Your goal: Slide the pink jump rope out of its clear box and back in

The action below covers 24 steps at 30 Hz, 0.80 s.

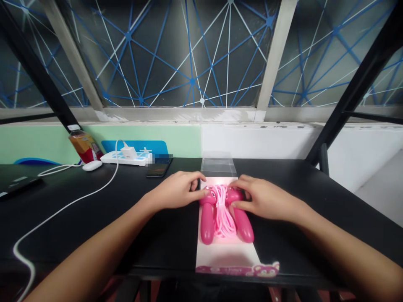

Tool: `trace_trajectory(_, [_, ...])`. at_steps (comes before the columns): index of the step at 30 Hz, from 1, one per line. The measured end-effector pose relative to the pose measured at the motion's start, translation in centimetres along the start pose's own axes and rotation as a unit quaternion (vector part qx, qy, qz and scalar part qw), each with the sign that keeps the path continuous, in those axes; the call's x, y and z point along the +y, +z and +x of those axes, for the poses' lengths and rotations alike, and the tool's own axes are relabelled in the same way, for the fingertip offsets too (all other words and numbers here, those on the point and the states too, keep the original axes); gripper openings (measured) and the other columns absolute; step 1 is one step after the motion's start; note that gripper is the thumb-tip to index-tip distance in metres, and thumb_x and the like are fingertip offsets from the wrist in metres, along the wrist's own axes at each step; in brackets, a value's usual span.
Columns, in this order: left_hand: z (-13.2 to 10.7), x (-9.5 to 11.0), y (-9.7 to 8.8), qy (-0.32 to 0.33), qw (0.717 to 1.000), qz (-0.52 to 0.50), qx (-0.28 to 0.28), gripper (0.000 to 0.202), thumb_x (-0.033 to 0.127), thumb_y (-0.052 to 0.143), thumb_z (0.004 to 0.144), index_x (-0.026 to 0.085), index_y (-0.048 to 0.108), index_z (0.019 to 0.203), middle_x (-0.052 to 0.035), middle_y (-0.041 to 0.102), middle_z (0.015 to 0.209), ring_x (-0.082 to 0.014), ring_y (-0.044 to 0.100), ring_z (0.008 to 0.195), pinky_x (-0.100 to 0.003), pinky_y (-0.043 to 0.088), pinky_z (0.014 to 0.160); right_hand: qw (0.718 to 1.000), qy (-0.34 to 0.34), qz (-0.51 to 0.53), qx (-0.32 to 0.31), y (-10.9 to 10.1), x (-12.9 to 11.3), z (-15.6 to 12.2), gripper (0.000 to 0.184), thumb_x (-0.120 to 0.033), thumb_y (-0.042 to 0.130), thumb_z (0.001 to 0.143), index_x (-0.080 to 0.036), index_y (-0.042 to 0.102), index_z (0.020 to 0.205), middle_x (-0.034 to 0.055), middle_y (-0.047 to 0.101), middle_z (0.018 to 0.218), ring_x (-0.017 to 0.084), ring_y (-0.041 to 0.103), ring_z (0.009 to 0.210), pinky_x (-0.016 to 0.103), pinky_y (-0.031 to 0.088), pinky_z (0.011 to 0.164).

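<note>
A pink jump rope (223, 218) lies coiled on a pale card backing (225, 253), its two thick handles at either side of the cord. The thumb of my left hand (179, 191) presses on the top of the left handle (207, 224), while the index finger reaches the card's edge and the other fingers curl under. On the other side, my right hand (261, 197) has its thumb and fingers around the upper part of the right handle (244, 226). Behind the card, a clear plastic piece (218, 166) lies on the table.
The black table (94, 222) runs back to a wall below windows. A phone (159, 167), a power strip (108, 158) with a charger (128, 152), a white mouse (92, 165) and a drink bottle (84, 142) stand back left. A white cable (67, 205) trails along the left.
</note>
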<state>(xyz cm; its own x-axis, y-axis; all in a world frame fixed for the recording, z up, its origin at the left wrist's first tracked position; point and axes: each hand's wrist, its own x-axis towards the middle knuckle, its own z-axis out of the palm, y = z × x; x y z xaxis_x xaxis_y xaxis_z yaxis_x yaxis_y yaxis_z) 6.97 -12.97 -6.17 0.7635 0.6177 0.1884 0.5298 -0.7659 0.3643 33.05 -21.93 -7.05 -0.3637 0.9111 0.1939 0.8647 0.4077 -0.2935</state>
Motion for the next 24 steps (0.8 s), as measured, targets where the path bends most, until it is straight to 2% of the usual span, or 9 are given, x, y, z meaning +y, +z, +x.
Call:
trace_trajectory(2, [-0.3, 0.6, 0.1, 0.018, 0.999, 0.003, -0.04, 0.042, 0.051, 0.065, 0.082, 0.022, 0.064, 0.113, 0.0001, 0.063, 0.076, -0.0139, 0.055, 0.063, -0.024, 0.034, 0.057, 1.0, -0.007, 0.011, -0.006, 0.3, -0.1, 0.0, 0.036, -0.046, 0.06, 0.087, -0.023, 0.064, 0.114, 0.0072, 0.063, 0.101, 0.019, 0.061, 0.079, 0.031, 0.045, 0.072])
trace_trajectory(5, [-0.3, 0.7, 0.4, 0.026, 0.998, -0.016, -0.063, 0.036, 0.046, 0.062, 0.085, 0.022, 0.065, 0.112, 0.001, 0.062, 0.072, -0.0136, 0.054, 0.062, -0.024, 0.035, 0.057, 1.0, 0.0, 0.023, 0.005, 0.2, -0.4, 0.1, 0.033, -0.046, 0.059, 0.088, -0.021, 0.065, 0.108, 0.006, 0.065, 0.094, 0.018, 0.06, 0.075, 0.029, 0.044, 0.067])
trace_trajectory(10, [-0.1, 0.0, 0.3, 0.014, 0.996, -0.056, -0.074, 0.036, 0.045, 0.058, 0.087, 0.021, 0.063, 0.113, 0.0015, 0.064, 0.072, -0.0123, 0.055, 0.059, -0.022, 0.037, 0.057, 0.998, 0.01, 0.054, -0.041, -0.7, 0.2, 0.2, 0.034, -0.045, 0.052, 0.091, -0.021, 0.064, 0.111, 0.0045, 0.071, 0.085, 0.017, 0.061, 0.065, 0.028, 0.041, 0.058])
trace_trajectory(15, [-0.1, -0.3, 0.2, -0.002, 0.995, -0.051, -0.089, 0.033, 0.04, 0.059, 0.085, 0.021, 0.061, 0.111, 0.0016, 0.065, 0.072, -0.0121, 0.055, 0.058, -0.022, 0.036, 0.056, 0.992, 0.018, 0.095, -0.083, -1.2, 0.8, 0.0, 0.035, -0.048, 0.051, 0.092, -0.021, 0.063, 0.112, 0.0019, 0.071, 0.076, 0.016, 0.061, 0.061, 0.027, 0.04, 0.056])
trace_trajectory(24, [-0.6, 0.0, -0.4, -0.004, 0.995, -0.048, -0.093, 0.033, 0.04, 0.058, 0.085, 0.021, 0.06, 0.112, 0.0013, 0.066, 0.074, -0.0123, 0.056, 0.059, -0.023, 0.036, 0.057, 0.994, 0.012, 0.078, -0.081, -1.2, 0.1, 0.0, 0.036, -0.046, 0.05, 0.093, -0.022, 0.061, 0.117, 0.0035, 0.07, 0.084, 0.016, 0.06, 0.066, 0.027, 0.042, 0.059])
